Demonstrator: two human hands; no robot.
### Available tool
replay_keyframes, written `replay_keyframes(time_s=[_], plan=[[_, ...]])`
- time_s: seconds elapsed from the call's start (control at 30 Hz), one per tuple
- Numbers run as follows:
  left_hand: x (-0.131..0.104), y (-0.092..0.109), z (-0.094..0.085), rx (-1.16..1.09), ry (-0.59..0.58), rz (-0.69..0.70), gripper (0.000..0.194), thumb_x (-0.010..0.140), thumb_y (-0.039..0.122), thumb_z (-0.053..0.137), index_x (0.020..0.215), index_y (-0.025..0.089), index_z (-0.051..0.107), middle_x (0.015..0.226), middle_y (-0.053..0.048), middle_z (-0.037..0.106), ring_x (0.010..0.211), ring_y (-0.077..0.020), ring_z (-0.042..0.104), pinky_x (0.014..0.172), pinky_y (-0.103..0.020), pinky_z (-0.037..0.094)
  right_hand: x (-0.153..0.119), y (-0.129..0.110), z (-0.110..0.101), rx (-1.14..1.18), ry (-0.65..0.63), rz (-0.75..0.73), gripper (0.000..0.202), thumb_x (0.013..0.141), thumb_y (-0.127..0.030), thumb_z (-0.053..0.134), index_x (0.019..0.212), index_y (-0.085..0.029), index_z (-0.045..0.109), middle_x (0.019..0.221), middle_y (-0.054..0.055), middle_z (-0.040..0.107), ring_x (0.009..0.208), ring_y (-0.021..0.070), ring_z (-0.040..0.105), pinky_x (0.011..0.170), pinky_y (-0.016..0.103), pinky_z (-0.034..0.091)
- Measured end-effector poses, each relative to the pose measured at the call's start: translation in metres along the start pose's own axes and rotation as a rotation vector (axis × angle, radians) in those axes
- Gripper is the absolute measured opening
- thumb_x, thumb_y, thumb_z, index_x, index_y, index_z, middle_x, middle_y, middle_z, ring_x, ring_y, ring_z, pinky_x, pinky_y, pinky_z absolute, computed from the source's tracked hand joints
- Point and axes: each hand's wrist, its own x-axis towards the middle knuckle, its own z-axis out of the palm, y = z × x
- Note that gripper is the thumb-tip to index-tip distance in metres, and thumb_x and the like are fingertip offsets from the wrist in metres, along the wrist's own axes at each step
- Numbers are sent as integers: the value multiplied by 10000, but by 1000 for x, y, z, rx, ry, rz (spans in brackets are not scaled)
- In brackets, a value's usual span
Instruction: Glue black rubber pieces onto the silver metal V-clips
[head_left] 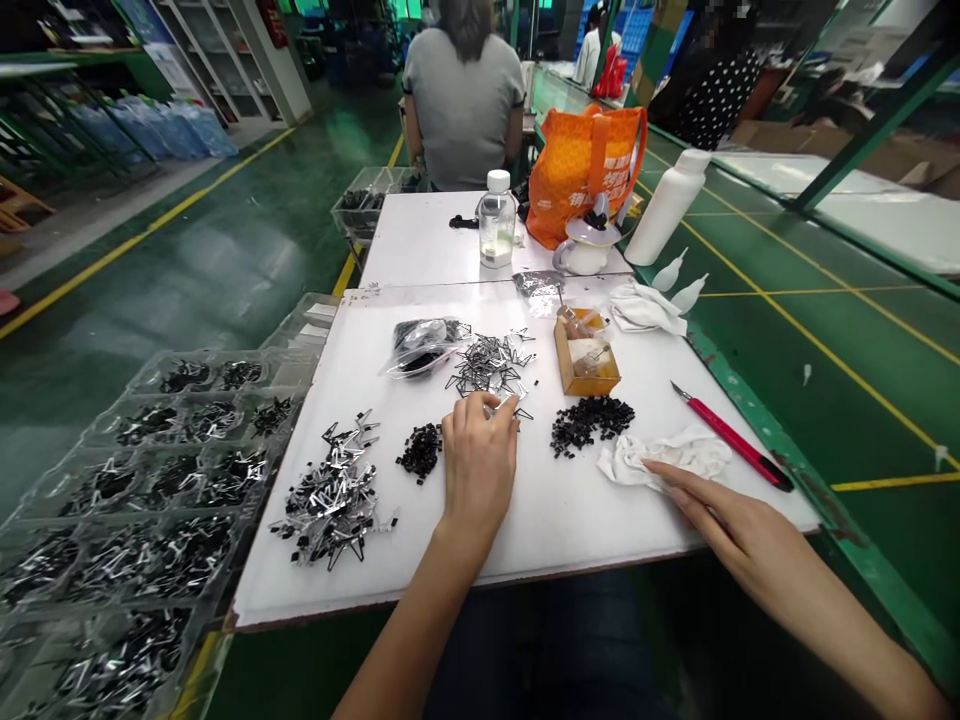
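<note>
My left hand (480,455) is closed at the near edge of a pile of bent metal clips (489,365), its fingertips pressed together. What they pinch is too small and covered to name. Just left of it lies a heap of small black caps (421,450). My right hand (724,512) rests with fingers stretched out, the tips touching a crumpled white cloth (667,458). Beyond that cloth are more black caps (591,425). At the left of the table, clips with black ends (334,500) form a loose pile.
Behind the piles are a plastic bag of black parts (427,345) and a small open box (589,375). A red-handled knife (731,435) lies at the right edge. Trays of clips (142,480) flank the table's left. A bottle (496,225) and an orange bag (566,180) stand farther back; a person sits beyond.
</note>
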Motion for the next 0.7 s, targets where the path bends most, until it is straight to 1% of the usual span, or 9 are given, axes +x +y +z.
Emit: replay_keyframes(time_s=[0.1, 0.2, 0.27, 0.33, 0.43, 0.53, 0.6, 0.63, 0.7], plan=[[-2, 1, 3, 31, -31, 4, 354, 1021, 110, 610, 1325, 200, 766, 1206, -161, 704, 1076, -336, 626, 905, -480, 515, 2, -2, 0, -99, 10, -55, 521, 1114, -549, 341, 1479, -333, 641, 1380, 47, 740, 1200, 346, 747, 926, 517, 641], [-4, 0, 6, 34, -50, 17, 374, 1022, 86, 584, 1314, 220, 774, 1269, -167, 696, 1134, -350, 616, 941, -497, 507, 3, -7, -1, -263, 23, -123, 491, 1116, -454, 328, 1467, -327, 647, 1320, 47, 770, 1079, 350, 790, 724, 459, 662], [-5, 0, 7, 13, -49, 28, 373, 1020, 67, 574, 1293, 220, 778, 1303, -167, 698, 1167, -353, 614, 974, -507, 500, 1, -11, -1, -406, 21, -153, 497, 1106, -373, 320, 1496, -327, 624, 1226, 48, 803, 934, 351, 813, 583, 429, 621], [-5, 0, 7, -26, -34, 36, 347, 1015, 57, 582, 1266, 200, 775, 1310, -170, 705, 1185, -352, 615, 999, -513, 489, -1, -13, -3, -528, 15, -175, 525, 1087, -293, 323, 1537, -327, 591, 1101, 47, 828, 779, 339, 808, 499, 400, 559], [-6, -1, 6, -112, 4, 36, 251, 1001, 54, 625, 1171, 174, 766, 1207, -145, 754, 1148, -332, 642, 1001, -495, 468, -6, -13, -6, -601, -22, -222, 592, 1058, -206, 335, 1616, -316, 502, 1001, 56, 833, 668, 310, 785, 479, 365, 504], [-7, -4, 4, -212, 42, 30, 148, 979, 62, 685, 1031, 182, 753, 1013, -72, 801, 1028, -300, 686, 986, -479, 448, -12, -8, -9, -560, -86, -233, 635, 1067, -204, 324, 1690, -325, 359, 873, 37, 814, 621, 297, 764, 505, 355, 494], [-8, -5, 1, -277, 80, 11, 129, 968, 75, 711, 1007, 191, 755, 960, -45, 807, 984, -291, 698, 984, -480, 438, -17, -5, -11, -461, -118, -196, 622, 1094, -253, 293, 1708, -352, 299, 808, 16, 787, 663, 296, 769, 554, 356, 519], [-8, -5, -1, -310, 105, -7, 130, 965, 81, 717, 1010, 194, 760, 957, -43, 807, 981, -291, 701, 982, -479, 439, -19, -4, -13, -392, -122, -161, 601, 1110, -305, 289, 1708, -365, 293, 795, 9, 778, 689, 294, 773, 581, 357, 535], [-11, -6, -7, -380, 156, -54, 140, 965, 88, 706, 1022, 199, 772, 959, -44, 794, 951, -278, 701, 953, -461, 459, -23, -2, -18, -223, -92, -64, 581, 1114, -463, 356, 1689, -378, 345, 836, 10, 787, 740, 283, 776, 639, 361, 569]])
